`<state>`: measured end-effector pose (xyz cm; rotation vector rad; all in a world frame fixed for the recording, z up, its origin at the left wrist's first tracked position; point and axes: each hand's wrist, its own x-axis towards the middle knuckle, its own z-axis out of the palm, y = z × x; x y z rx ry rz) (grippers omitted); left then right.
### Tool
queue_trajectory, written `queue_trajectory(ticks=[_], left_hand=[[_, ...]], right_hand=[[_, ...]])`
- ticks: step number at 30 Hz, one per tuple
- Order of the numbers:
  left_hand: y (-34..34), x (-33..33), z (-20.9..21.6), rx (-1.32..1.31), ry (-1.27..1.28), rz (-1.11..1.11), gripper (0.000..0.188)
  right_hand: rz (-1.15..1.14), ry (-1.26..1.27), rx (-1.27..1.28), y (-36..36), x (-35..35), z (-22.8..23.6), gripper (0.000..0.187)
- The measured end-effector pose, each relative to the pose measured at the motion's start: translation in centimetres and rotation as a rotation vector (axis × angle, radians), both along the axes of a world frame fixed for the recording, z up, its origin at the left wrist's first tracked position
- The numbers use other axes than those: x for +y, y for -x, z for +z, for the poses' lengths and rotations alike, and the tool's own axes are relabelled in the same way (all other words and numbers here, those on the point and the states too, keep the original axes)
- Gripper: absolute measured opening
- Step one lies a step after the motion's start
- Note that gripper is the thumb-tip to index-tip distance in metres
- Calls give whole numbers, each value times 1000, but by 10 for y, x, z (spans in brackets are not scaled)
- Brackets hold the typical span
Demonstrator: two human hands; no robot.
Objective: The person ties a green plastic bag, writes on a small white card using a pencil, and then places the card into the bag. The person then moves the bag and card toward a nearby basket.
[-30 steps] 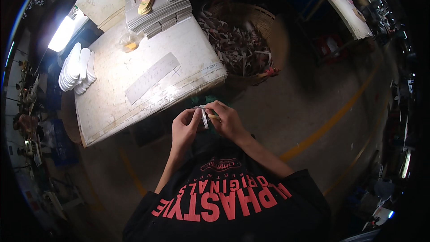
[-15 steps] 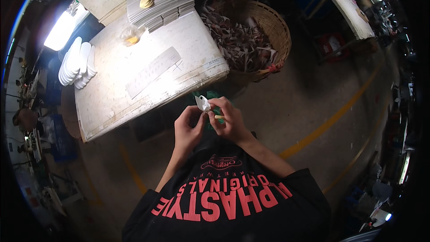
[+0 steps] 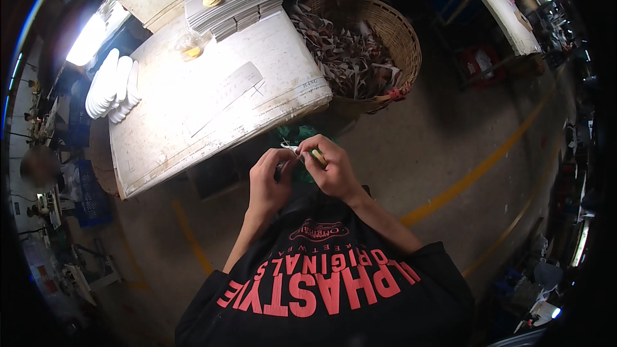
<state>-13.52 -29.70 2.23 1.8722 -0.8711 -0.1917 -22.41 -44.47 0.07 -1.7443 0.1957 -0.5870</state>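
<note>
Centre: white piece (image 3: 290, 148), apparently being worked. Right hand (image 3: 331, 168): grip around yellow stick (image 3: 319, 157). Left hand (image 3: 268, 178): grip, cannot tell. Steadiness likely needed next.

Glaring lamp (image 3: 87, 40) upper left; dim, warped edges.

Table (image 3: 160, 109) beyond hands (image 3: 331, 170), sheets (image 3: 238, 9) at its back, insoles (image 3: 103, 93) on its left, basket (image 3: 403, 35) at right, scraps (image 3: 344, 58) inside
</note>
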Motion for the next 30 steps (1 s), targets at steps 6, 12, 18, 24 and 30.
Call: queue_trajectory(ticks=[6, 12, 18, 24, 30], left_hand=[[-1, -2, 2, 44, -38, 8, 14], [-8, 9, 1, 395, -98, 34, 7], [-8, 12, 2, 362, -89, -51, 6], [-11, 14, -4, 416, -59, 17, 11], [-10, 18, -20, 327, -51, 155, 12]], right_hand=[[4, -184, 123, 3, 1, 0, 6], [187, -120, 213, 3, -15, 4, 9], [152, 66, 104, 0, -16, 2, 13], [242, 127, 276, 8, -22, 3, 13], [211, 351, 135, -1, -38, -48, 16]])
